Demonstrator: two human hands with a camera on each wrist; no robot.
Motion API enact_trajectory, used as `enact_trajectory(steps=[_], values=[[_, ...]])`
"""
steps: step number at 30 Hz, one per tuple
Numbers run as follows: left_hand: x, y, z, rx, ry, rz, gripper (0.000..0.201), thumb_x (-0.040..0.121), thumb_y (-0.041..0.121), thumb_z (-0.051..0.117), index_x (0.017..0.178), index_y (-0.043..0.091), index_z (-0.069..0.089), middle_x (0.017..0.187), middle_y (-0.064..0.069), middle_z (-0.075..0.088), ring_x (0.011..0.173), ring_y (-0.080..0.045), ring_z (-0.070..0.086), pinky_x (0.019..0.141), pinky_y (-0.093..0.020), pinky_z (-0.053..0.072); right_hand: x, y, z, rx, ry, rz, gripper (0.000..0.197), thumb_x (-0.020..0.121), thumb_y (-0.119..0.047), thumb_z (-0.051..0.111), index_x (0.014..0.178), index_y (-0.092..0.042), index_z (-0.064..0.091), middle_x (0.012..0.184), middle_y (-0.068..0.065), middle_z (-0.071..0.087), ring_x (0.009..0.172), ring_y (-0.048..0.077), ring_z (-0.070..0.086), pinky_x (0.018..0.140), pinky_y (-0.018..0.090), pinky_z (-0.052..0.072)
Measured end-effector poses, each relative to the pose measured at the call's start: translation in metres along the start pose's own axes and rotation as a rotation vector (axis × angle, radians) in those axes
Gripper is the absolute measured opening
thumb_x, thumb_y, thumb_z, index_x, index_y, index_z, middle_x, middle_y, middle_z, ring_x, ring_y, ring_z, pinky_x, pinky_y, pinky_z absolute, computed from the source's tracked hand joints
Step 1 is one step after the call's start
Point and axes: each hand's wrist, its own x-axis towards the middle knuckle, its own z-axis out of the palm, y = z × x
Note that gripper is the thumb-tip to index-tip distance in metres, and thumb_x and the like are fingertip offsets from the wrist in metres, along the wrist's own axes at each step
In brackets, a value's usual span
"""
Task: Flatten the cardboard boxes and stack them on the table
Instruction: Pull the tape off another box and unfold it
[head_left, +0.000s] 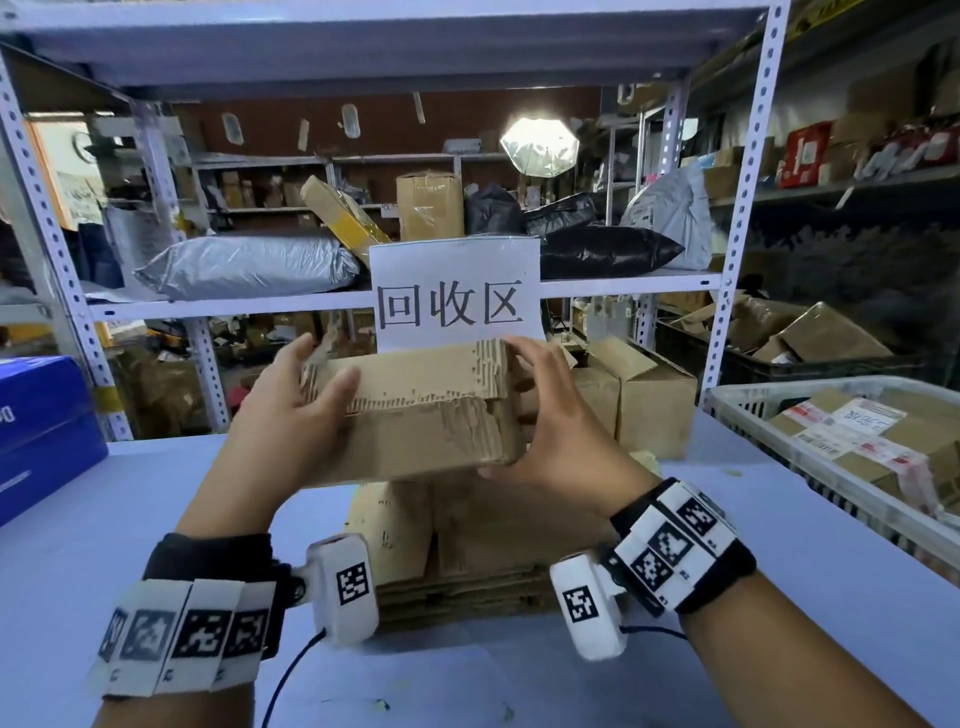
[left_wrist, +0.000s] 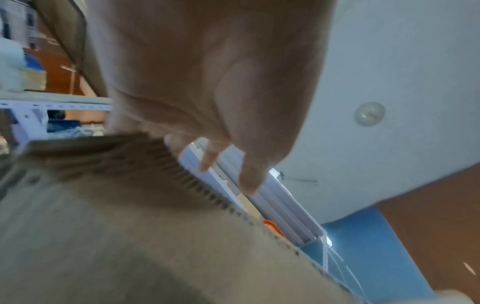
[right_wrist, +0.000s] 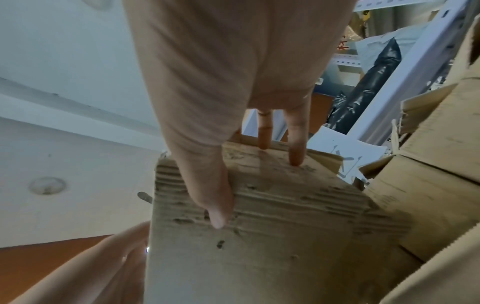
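Observation:
A brown cardboard box (head_left: 426, 421) with a torn, ribbed skin is held up in the air over the table (head_left: 130, 499). My left hand (head_left: 327, 364) grips its left end, thumb across the front face and fingers over the top edge. My right hand (head_left: 519, 408) grips the right end, thumb under the bottom edge and fingers along the side. Directly below lies a stack of flattened cardboard (head_left: 467, 551). In the left wrist view my left hand (left_wrist: 226, 174) reaches over the box (left_wrist: 130, 226). In the right wrist view my right hand (right_wrist: 257, 191) presses thumb and fingers on the box (right_wrist: 259, 263).
A blue carton (head_left: 41, 431) sits at the table's left edge. A white plastic basket (head_left: 753, 410) of taped parcels stands at the right. Behind the table are a metal shelf with a paper sign (head_left: 454, 296) and open cardboard boxes (head_left: 649, 405).

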Motion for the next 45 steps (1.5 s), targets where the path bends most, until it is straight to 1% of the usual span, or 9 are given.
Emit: enact_trajectory(steps=[7, 13, 18, 23, 27, 34, 38, 42, 45], values=[[-0.006, 0.001, 0.004, -0.336, -0.094, -0.082, 0.072, 0.081, 0.026, 0.079, 0.140, 0.051, 0.046, 0.133, 0.007, 0.057, 0.108, -0.019, 0.065, 0.087, -0.048, 0.059, -0.001, 0.000, -0.010, 0.339, -0.170, 0.179, 0.133, 0.064, -0.052, 0.089, 0.147, -0.062, -0.014, 0.164, -0.024, 0.004, 0.151, 0.003, 0.014, 0.124, 0.047, 0.021], [-0.011, 0.006, 0.009, -0.419, -0.127, 0.080, 0.090, 0.064, 0.008, 0.067, 0.131, 0.064, 0.045, 0.126, 0.017, 0.058, 0.094, -0.012, 0.070, 0.066, -0.026, 0.059, 0.002, -0.001, -0.016, 0.648, -0.050, 0.275, 0.080, 0.080, -0.076, 0.055, 0.141, -0.074, 0.004, 0.154, -0.040, 0.003, 0.150, 0.001, 0.008, 0.125, 0.046, 0.009], [-0.010, 0.002, 0.019, -0.472, -0.059, 0.149, 0.089, 0.086, -0.008, 0.071, 0.145, 0.050, 0.040, 0.127, 0.024, 0.064, 0.110, 0.000, 0.066, 0.079, -0.016, 0.057, -0.001, 0.011, -0.006, 0.522, 0.017, 0.209, 0.100, 0.086, -0.040, 0.074, 0.142, -0.069, -0.005, 0.129, -0.063, 0.027, 0.124, -0.026, 0.039, 0.098, 0.003, 0.037], [-0.013, 0.008, 0.020, -0.504, -0.112, 0.090, 0.045, 0.086, 0.053, 0.072, 0.129, 0.051, 0.057, 0.117, 0.025, 0.070, 0.102, 0.006, 0.066, 0.076, -0.012, 0.051, -0.003, 0.013, -0.001, 0.638, 0.079, 0.235, 0.132, 0.064, -0.026, 0.087, 0.158, -0.035, -0.004, 0.153, -0.001, 0.044, 0.129, 0.012, 0.056, 0.101, 0.035, 0.052], [-0.011, 0.007, 0.025, -0.595, -0.083, -0.027, 0.066, 0.071, 0.085, 0.051, 0.128, 0.050, 0.053, 0.134, 0.017, 0.061, 0.125, -0.005, 0.056, 0.101, -0.036, 0.048, -0.002, 0.005, 0.002, 0.554, -0.078, 0.163, 0.134, 0.068, -0.020, 0.088, 0.156, -0.045, -0.010, 0.157, -0.009, 0.034, 0.138, 0.011, 0.046, 0.107, 0.038, 0.048], [-0.002, -0.007, 0.031, -0.574, 0.081, -0.008, 0.084, 0.073, 0.035, 0.090, 0.138, 0.023, 0.038, 0.121, 0.016, 0.059, 0.095, 0.019, 0.061, 0.091, -0.027, 0.050, 0.002, -0.009, 0.007, 0.101, -0.098, 0.013, 0.145, 0.069, -0.026, 0.091, 0.151, -0.042, -0.027, 0.164, -0.020, -0.021, 0.153, 0.003, -0.011, 0.125, 0.036, 0.018], [-0.002, -0.006, 0.019, -0.612, 0.211, -0.012, 0.064, 0.069, 0.035, 0.074, 0.125, 0.034, 0.044, 0.137, -0.012, 0.055, 0.118, -0.020, 0.061, 0.100, -0.054, 0.051, 0.002, -0.012, 0.022, -0.013, -0.051, -0.063, 0.145, 0.072, -0.020, 0.089, 0.141, -0.055, -0.033, 0.163, -0.018, -0.024, 0.151, 0.000, -0.013, 0.108, 0.000, 0.015], [-0.009, -0.003, 0.010, -0.696, 0.139, 0.043, 0.052, 0.079, 0.028, 0.061, 0.129, 0.037, 0.047, 0.134, -0.017, 0.057, 0.112, -0.051, 0.059, 0.086, -0.069, 0.050, 0.009, -0.009, 0.033, 0.140, 0.052, -0.040, 0.138, 0.068, -0.013, 0.087, 0.158, -0.034, -0.015, 0.167, -0.014, -0.004, 0.153, 0.004, 0.001, 0.119, 0.019, 0.023], [-0.008, 0.005, 0.006, -0.704, 0.031, 0.076, 0.058, 0.080, 0.020, 0.053, 0.136, 0.037, 0.050, 0.119, -0.002, 0.067, 0.095, -0.036, 0.064, 0.062, -0.043, 0.050, 0.023, -0.002, 0.027, 0.309, 0.141, 0.060, 0.128, 0.062, -0.023, 0.090, 0.159, -0.032, 0.008, 0.160, -0.008, 0.020, 0.148, 0.009, 0.023, 0.119, 0.030, 0.031]])
